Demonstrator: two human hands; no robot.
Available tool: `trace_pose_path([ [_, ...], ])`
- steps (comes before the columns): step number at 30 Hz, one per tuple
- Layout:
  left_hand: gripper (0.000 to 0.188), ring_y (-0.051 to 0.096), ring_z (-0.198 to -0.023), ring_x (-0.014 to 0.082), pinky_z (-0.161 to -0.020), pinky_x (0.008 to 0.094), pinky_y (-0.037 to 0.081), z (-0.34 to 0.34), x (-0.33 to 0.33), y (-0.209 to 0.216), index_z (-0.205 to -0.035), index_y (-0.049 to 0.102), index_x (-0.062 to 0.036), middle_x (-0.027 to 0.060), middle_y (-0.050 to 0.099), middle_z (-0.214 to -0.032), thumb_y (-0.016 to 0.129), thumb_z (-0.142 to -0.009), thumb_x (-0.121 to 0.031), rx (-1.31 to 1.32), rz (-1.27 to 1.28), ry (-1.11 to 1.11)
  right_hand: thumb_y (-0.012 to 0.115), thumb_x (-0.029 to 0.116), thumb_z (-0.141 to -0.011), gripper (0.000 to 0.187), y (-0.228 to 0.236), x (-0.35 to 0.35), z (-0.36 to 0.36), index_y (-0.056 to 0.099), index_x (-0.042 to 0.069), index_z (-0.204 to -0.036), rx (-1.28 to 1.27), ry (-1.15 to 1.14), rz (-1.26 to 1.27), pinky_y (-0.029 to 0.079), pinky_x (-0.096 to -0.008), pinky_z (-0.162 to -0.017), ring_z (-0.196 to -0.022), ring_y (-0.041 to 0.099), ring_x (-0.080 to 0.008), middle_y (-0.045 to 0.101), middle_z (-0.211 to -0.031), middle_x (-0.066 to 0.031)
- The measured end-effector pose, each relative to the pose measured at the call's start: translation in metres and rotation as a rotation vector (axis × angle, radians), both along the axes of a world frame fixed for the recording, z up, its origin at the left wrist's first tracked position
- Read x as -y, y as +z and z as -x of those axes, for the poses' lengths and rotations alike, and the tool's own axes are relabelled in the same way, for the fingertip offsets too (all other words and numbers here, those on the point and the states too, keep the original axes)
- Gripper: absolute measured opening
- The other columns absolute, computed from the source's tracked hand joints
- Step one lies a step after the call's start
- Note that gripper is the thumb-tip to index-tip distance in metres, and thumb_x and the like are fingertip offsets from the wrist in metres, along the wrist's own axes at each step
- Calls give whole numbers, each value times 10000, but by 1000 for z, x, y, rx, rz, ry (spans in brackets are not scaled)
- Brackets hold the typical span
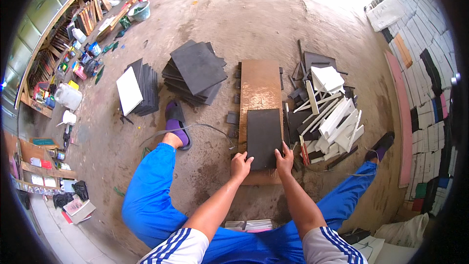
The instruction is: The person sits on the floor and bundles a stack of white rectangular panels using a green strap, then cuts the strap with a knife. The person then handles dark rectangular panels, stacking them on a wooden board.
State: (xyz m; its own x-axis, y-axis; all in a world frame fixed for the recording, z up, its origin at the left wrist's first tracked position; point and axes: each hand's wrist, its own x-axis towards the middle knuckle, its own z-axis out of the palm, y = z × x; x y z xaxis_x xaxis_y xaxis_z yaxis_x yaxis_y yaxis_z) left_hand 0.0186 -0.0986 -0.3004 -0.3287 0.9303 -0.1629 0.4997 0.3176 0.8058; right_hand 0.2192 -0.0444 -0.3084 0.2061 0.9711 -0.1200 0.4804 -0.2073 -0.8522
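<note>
A black rectangular sheet, foam-like or rubbery in look, lies over the near half of a long brown board on the floor. Its near left corner is gripped by my left hand, thumb on top and fingers wrapped at the edge. My right hand pinches the near right edge in the same way. The fingers under the sheet are hidden. Small dark blocks show along the board's left side. To its right lies a heap of white offcut strips mixed with black pieces.
Left of the board stand a stack of black sheets and a leaning stack with a white sheet in front. A thin strap crosses the floor by my left foot. White and black stacks line the right wall; bottles and cans clutter the left.
</note>
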Motion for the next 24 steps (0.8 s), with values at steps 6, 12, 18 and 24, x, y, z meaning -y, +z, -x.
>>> trace_pose_path([
  [6, 480, 660, -916, 358, -809, 454, 538, -2, 0, -20, -1288, 688, -15, 167, 663, -995, 791, -905, -285, -41, 64, -18, 781, 272, -902, 600, -6, 3, 6, 606, 186, -1469, 196, -5, 119, 443, -450, -1034, -1189, 561, -339, 598, -1217, -140],
  [12, 469, 687, -836, 324, -768, 436, 550, 15, -1, -24, -1227, 734, -34, 145, 693, -905, 811, -885, -345, 16, -28, 114, 783, 286, -906, 542, 25, -7, 37, 628, 142, -1404, 517, -4, -58, 441, -487, -1012, -1198, 548, -369, 591, -1230, -153],
  [18, 474, 721, -876, 192, -773, 347, 554, 129, -88, 19, -1304, 645, -3, 119, 745, -970, 719, -999, -358, 178, -291, 597, 730, 276, -966, 497, 64, -94, 147, 588, 99, -1408, 263, 290, -275, 449, -482, -1079, -1299, 521, -401, 571, -1354, -204],
  [24, 519, 664, -783, 131, -697, 287, 557, 199, -179, 78, -1402, 557, 61, 98, 721, -1016, 739, -992, -201, 485, -463, 788, 696, 303, -997, 634, 83, -197, 268, 462, 18, -1512, -5, 335, -276, 504, -434, -998, -1198, 598, -336, 520, -1426, -219],
])
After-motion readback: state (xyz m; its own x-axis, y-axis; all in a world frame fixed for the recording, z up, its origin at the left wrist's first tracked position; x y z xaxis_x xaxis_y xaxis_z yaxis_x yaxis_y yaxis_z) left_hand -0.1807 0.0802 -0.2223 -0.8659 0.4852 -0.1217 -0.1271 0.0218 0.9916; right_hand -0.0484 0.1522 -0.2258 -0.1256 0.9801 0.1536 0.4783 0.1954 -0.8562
